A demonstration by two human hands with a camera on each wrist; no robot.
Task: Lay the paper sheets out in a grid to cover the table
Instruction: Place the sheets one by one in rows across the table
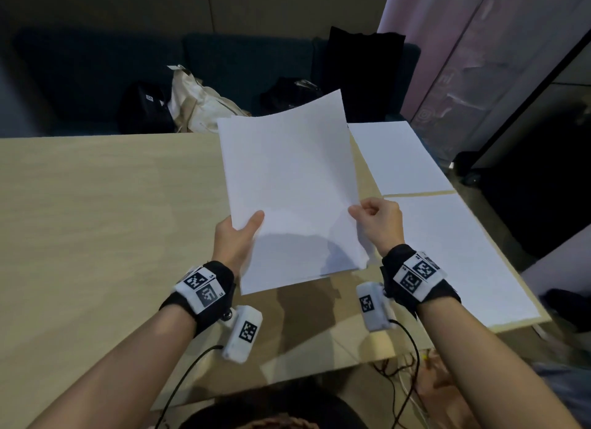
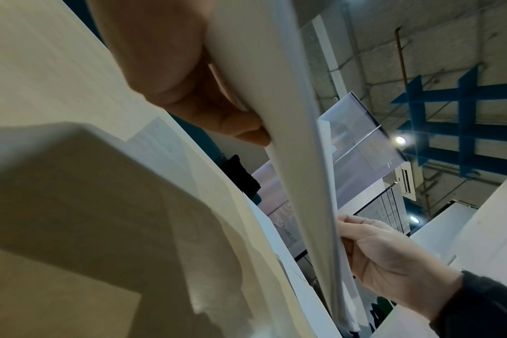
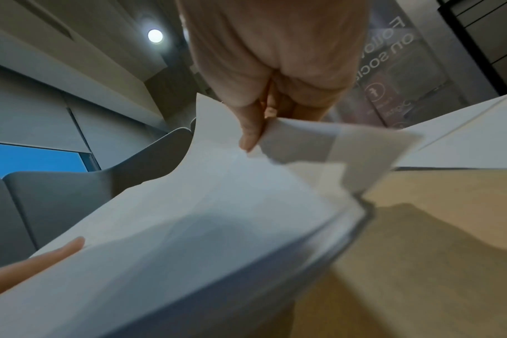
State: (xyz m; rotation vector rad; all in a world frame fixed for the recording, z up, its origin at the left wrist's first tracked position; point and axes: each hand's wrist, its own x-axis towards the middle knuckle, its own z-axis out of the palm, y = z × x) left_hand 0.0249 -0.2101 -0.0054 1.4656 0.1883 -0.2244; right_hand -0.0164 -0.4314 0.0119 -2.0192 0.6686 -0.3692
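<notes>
You are holding the stack of paper sheets [image 1: 287,188] up off the worktop [image 1: 96,220], tilted toward you. That is probably so one sheet can be peeled free without dragging the rest. Your left hand [image 1: 238,236] is gripping the stack's lower left edge, thumb on top and fingers underneath, carrying its weight. Your right hand [image 1: 377,224] is pinching the right edge of the top sheet, and the wrist view shows that corner [image 3: 327,148] curling away from the pile.

Two laid sheets are lying flat along the right edge of the worktop, the far one [image 1: 396,156] and the near one [image 1: 454,252], with a thin strip of wood between them. The bare wood to their left is the open room, so the next sheet likely belongs just beside that column.
</notes>
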